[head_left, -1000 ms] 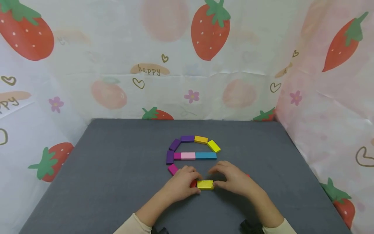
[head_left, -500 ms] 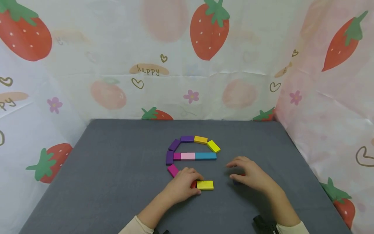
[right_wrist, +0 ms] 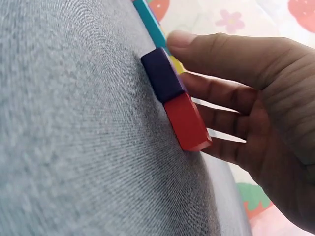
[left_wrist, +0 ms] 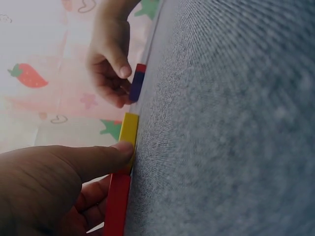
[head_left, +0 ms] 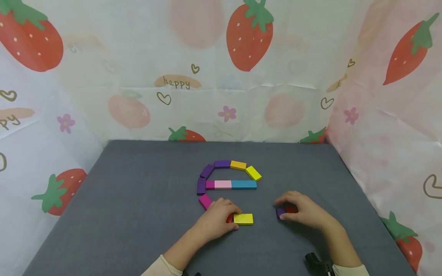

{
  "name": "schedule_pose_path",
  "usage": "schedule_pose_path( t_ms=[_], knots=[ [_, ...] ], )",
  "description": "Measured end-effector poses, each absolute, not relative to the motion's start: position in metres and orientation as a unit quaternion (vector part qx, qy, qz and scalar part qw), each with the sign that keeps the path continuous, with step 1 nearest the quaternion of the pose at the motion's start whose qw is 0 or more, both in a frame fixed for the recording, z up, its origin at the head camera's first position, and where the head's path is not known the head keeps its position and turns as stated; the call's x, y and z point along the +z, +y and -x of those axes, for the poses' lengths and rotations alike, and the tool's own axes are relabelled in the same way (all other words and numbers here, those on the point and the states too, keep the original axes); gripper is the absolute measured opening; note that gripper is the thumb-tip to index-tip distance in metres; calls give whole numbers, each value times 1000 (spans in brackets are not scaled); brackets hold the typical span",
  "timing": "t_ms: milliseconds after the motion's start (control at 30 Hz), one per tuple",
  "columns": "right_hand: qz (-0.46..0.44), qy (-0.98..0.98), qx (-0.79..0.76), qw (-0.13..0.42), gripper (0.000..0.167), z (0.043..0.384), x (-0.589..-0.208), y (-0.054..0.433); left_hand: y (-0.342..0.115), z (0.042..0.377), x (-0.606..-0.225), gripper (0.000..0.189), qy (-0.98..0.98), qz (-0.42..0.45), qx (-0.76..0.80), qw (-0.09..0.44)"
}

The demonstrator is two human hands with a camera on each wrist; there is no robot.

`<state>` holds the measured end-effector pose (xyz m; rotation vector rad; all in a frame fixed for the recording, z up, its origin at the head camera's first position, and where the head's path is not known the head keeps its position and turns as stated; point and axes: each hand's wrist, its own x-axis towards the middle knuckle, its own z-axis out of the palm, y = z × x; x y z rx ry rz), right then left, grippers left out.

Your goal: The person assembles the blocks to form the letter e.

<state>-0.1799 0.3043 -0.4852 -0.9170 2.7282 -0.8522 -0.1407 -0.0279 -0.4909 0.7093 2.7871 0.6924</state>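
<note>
My left hand [head_left: 215, 218] straddles the near row of blocks, thumb on the near side and fingers on the far side. It pinches the yellow block [head_left: 243, 219] by its left end, where a red block [left_wrist: 117, 204] adjoins it. To the right, my right hand [head_left: 305, 210] is spread around a loose purple block [head_left: 280, 213] and a second red block [right_wrist: 188, 123] that lie end to end. Its thumb is close to the purple block, while the fingers stay apart on the far side. My left hand covers part of the row.
Farther back, purple blocks [head_left: 201, 186], an orange block [head_left: 238, 165] and another yellow block [head_left: 253, 173] form a curve. A straight bar of magenta, pink [head_left: 222, 184] and blue [head_left: 243, 184] blocks crosses it. Everything lies on a grey cloth [head_left: 138, 199] before strawberry-print sheets.
My right hand has left the right end of the yellow block and moved right, down to the loose purple and red blocks. My left hand has stayed in place.
</note>
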Motion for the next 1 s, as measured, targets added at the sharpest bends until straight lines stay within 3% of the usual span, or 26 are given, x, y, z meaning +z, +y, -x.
schedule_pose_path(
  t_ms=[300,1000],
  knots=[
    [310,905,-280,85,40,178,-487,308,-27,139,-492,35,939,-241,232,77],
    [317,904,-279,62,31,178,-491,305,-27,139,-491,33,939,-241,235,72]
  ],
)
